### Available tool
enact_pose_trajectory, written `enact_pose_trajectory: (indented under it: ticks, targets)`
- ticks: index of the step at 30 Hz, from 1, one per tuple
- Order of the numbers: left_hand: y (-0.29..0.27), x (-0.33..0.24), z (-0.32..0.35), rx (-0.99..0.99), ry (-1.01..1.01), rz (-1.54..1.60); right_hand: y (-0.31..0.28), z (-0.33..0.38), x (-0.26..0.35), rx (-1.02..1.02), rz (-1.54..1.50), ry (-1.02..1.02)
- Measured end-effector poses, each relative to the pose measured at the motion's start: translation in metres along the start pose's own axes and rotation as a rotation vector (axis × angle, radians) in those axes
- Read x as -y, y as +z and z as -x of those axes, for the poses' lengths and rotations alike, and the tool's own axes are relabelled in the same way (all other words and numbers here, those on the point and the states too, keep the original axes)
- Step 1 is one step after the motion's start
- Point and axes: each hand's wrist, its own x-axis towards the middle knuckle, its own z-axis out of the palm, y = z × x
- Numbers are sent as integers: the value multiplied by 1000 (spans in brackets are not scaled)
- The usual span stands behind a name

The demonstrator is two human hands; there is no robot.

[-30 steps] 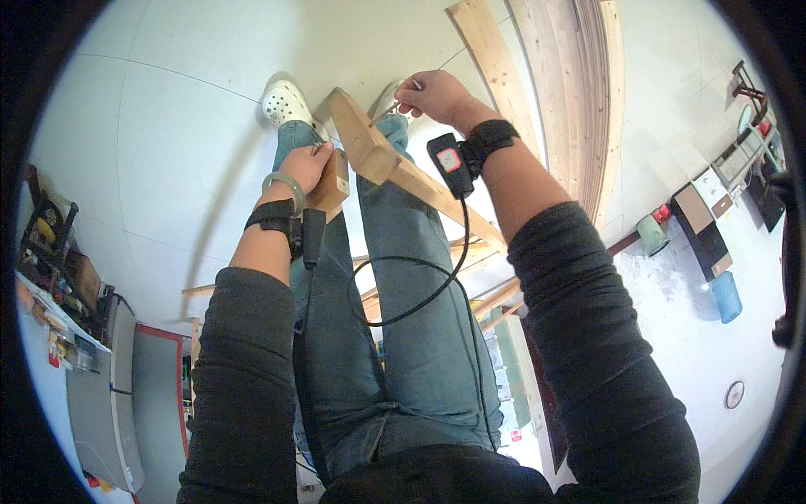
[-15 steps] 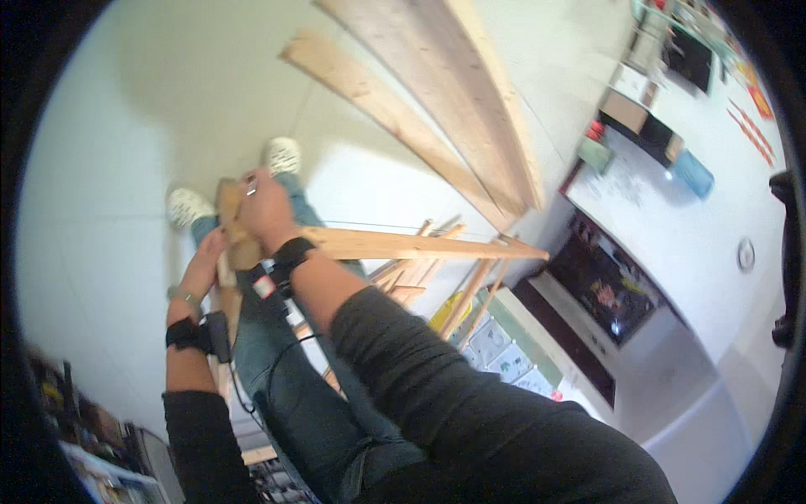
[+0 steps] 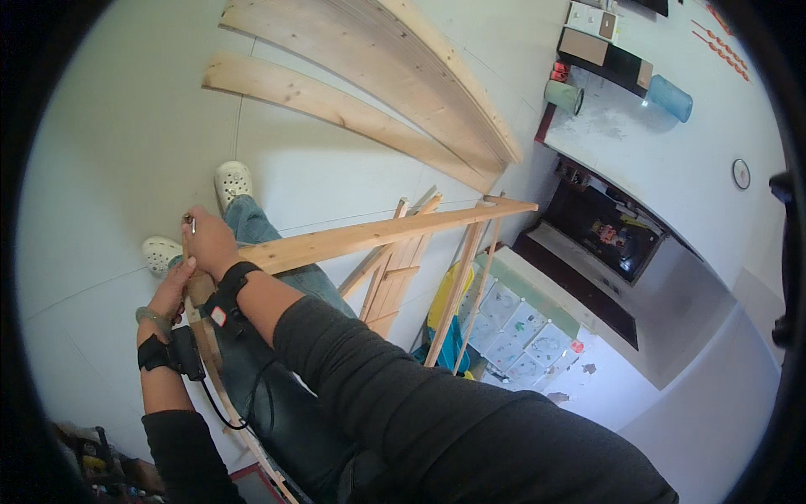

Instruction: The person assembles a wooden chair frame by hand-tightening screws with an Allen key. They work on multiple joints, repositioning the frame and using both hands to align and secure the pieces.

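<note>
A wooden frame of pale planks stands at my legs. Its long rail (image 3: 361, 238) runs from beside my right wrist toward the far right. My left hand (image 3: 170, 290) is closed around the frame's near corner, thumb on top, beside a short wooden block (image 3: 200, 290). Just above it, my right hand (image 3: 211, 245) is closed at the same corner. A small shiny metal piece (image 3: 191, 224) shows at its fingers; its kind is too small to make out. Both wrists wear black straps, with a dark box on the left one.
Long wooden planks (image 3: 353, 59) lie on the pale tiled floor ahead, with a narrower plank (image 3: 311, 105) beside them. A slatted wooden piece (image 3: 395, 277) is right of my legs. Farther right are a storage cabinet (image 3: 504, 323), a green bin (image 3: 564, 97) and a blue water bottle (image 3: 670, 99).
The view has shifted, so hands and frame appear farther left and lower, and more of the floor planks shows. Both hands stay closed at the frame's corner.
</note>
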Motion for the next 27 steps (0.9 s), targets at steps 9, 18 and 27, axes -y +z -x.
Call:
enact_pose_trajectory:
  ticks: [9, 18, 27]
  targets:
    - [-5, 15, -12, 4, 53, -2, -11, -38, 5, -50, 59, 21]
    - [3, 24, -22, -32, 137, -7, -88, -90, 29, 443, 468, -372]
    - [7, 3, -3, -43, 66, -35, -104, 15, 10, 883, 1074, -297]
